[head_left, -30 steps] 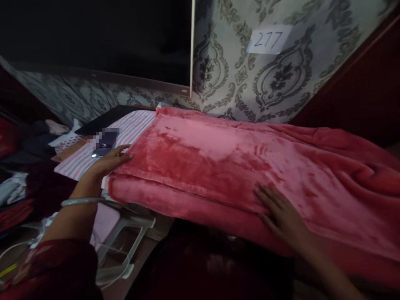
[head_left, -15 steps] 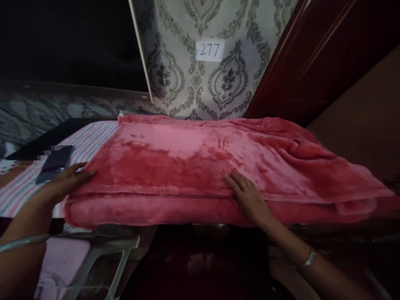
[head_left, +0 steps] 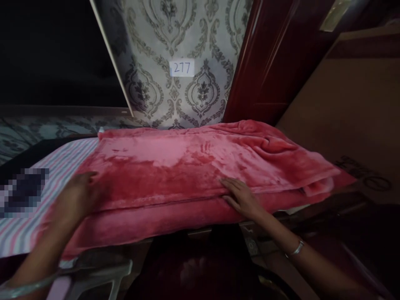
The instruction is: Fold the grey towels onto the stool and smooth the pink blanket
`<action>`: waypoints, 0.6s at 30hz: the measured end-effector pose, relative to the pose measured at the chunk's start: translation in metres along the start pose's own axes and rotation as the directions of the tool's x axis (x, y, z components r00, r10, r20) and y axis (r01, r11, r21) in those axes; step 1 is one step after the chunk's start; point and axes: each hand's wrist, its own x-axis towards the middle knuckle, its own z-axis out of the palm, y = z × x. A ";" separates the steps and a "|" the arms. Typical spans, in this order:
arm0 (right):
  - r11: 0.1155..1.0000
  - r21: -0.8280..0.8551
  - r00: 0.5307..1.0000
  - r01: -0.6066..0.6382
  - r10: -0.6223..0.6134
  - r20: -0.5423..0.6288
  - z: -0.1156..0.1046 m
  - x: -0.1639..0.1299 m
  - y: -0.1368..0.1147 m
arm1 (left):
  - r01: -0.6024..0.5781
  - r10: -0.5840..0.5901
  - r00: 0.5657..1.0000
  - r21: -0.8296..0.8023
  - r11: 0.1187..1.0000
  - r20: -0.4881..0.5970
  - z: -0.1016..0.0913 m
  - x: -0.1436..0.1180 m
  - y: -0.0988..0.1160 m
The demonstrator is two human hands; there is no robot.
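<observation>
In the head view both hands lie flat and open on the folded red blanket (head_left: 193, 171), left hand (head_left: 78, 193) at its left end beside a striped cloth (head_left: 21, 233), right hand (head_left: 242, 198) mid-front edge.

Dim room, light falling from above onto pink blanket (head_left: 193, 166) middle, sheen there. Upper left and lower foreground near black. Left hand (head_left: 78, 193) motion-blurred. Wall lines bow at frame edges. Pixelated patch over desk's left edge.
</observation>
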 end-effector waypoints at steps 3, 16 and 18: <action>1.000 -0.009 1.000 -0.025 0.025 -0.018 -0.008 -0.006 0.007 | -0.425 0.457 0.888 -0.294 0.856 0.047 0.019 -0.014 0.099; 0.964 -0.258 0.972 -0.065 0.003 -0.236 -0.023 0.006 0.023 | -0.878 0.858 0.478 -0.130 0.460 -0.189 0.057 -0.016 0.258; 0.963 -0.265 0.979 -0.045 -0.011 -0.204 -0.014 -0.005 0.031 | -0.891 0.875 0.452 -0.144 0.431 -0.172 0.062 -0.021 0.254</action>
